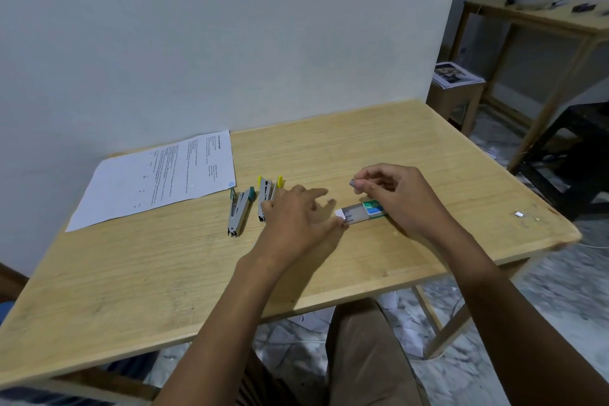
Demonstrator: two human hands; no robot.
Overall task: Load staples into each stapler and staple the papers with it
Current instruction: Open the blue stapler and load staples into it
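Note:
Two metal staplers lie side by side mid-table: one with green trim (240, 210) and one with yellow trim (267, 194). Printed papers (158, 180) lie to their left. A green staple box (361, 211) with its inner tray slid out sits right of the staplers. My left hand (298, 221) rests flat with spread fingers between the yellow stapler and the box, its fingertips touching the tray end. My right hand (395, 194) hovers above the box and pinches a small strip of staples (353, 183) between thumb and forefinger.
The wooden table (329, 148) stands against a pale wall. A few loose staple bits (518, 213) lie near its right edge. Behind to the right stand a second table (534, 20), a stool with magazines (456, 74) and a dark stool.

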